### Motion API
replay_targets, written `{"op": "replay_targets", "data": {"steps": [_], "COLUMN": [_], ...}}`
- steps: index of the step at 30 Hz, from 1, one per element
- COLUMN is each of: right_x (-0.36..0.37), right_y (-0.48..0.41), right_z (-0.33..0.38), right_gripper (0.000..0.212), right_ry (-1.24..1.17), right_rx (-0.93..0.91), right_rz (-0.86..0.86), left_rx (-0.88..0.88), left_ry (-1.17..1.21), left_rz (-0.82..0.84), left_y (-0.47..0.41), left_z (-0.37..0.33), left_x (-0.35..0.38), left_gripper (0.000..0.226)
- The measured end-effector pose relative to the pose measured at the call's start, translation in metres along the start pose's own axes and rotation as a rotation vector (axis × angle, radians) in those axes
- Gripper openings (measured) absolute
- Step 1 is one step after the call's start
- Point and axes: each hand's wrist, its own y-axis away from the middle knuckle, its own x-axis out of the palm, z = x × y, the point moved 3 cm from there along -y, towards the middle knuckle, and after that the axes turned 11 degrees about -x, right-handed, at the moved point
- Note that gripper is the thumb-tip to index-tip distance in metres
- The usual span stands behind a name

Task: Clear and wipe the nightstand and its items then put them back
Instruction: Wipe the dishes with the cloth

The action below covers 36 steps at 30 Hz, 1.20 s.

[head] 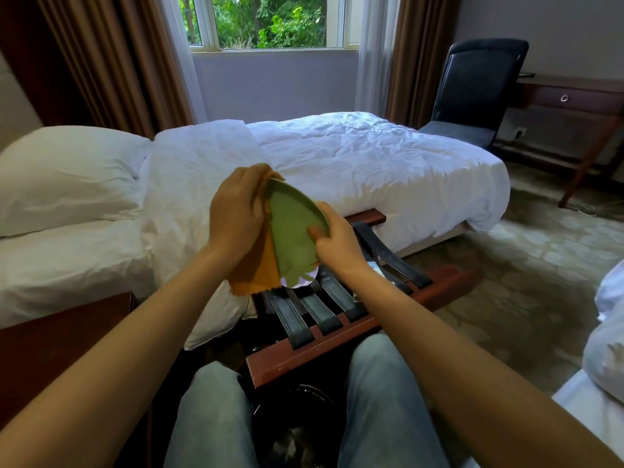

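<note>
Plate: green, was held tilted in the air above the rack, bed behind.
Cloth: orange, hung against the plate's left edge.
Left hand: fingers clamped on the cloth.
Right hand: fingers gripped the plate's rim.

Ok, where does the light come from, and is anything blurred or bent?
Head view: daylight comes from the window behind the bright white bed; the gap between the knees is dark; the green plate and orange cloth look slightly soft; the wide lens bows the left curtain.
</note>
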Motion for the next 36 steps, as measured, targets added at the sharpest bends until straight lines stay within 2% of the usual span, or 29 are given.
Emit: {"op": "replay_targets", "data": {"steps": [3,5,7,9,11,15,17,19,22,24,26,28,31,33,34,36], "right_x": [-0.005,-0.006,-0.004,-0.003,-0.001,0.009,0.008,0.005,0.006,0.004,0.002,-0.003,-0.002,0.004,0.005,0.004], "right_y": [-0.005,-0.008,-0.007,-0.003,0.001,0.01,0.012,0.011,0.006,0.001,-0.001,0.0,0.011,0.02,0.023,0.024], "right_z": [0.001,0.002,0.006,0.007,0.001,-0.014,-0.015,-0.013,-0.006,-0.004,-0.001,-0.001,-0.013,-0.026,-0.029,-0.033], "right_gripper": [0.041,0.044,0.036,0.026,0.026,0.038,0.03,0.027,0.034,0.03,0.025,0.036,0.048,0.035,0.023,0.015], "right_ry": [0.157,0.272,0.238,0.092,-0.018,-0.176,-0.153,-0.042,0.163,0.201,0.208,0.261,0.26,0.077,-0.02,-0.064], "right_rx": [-0.044,-0.053,-0.042,0.003,0.109,0.281,0.251,0.148,-0.024,-0.054,-0.029,0.026,0.135,0.218,0.244,0.231], "right_rz": [0.138,0.22,0.166,-0.03,-0.172,-0.235,-0.224,-0.089,0.134,0.157,0.128,0.04,-0.061,-0.106,-0.132,-0.151], "left_rx": [0.416,0.475,0.326,0.064,-0.199,-0.41,-0.381,-0.2,0.112,0.178,0.206,0.087,-0.252,-0.455,-0.5,-0.457], "left_ry": [-0.194,-0.25,-0.208,-0.116,-0.05,-0.004,-0.045,-0.098,-0.14,-0.161,-0.2,-0.191,-0.091,-0.027,-0.011,-0.004], "left_rz": [0.188,0.249,0.207,0.116,0.073,0.079,0.113,0.206,0.436,0.448,0.357,0.263,0.177,0.129,0.116,0.14], "left_y": [0.005,0.01,0.013,0.015,0.017,0.03,0.032,0.033,0.036,0.033,0.032,0.034,0.039,0.04,0.04,0.042], "left_z": [-0.005,-0.003,0.0,0.009,0.02,0.021,0.022,0.017,-0.001,-0.004,-0.001,0.008,0.026,0.036,0.038,0.038], "left_x": [0.001,0.004,0.006,0.008,0.012,0.021,0.022,0.022,0.025,0.024,0.023,0.023,0.028,0.029,0.029,0.03], "left_gripper": [0.027,0.027,0.03,0.032,0.026,0.019,0.024,0.033,0.05,0.044,0.032,0.033,0.027,0.019,0.018,0.018]}}
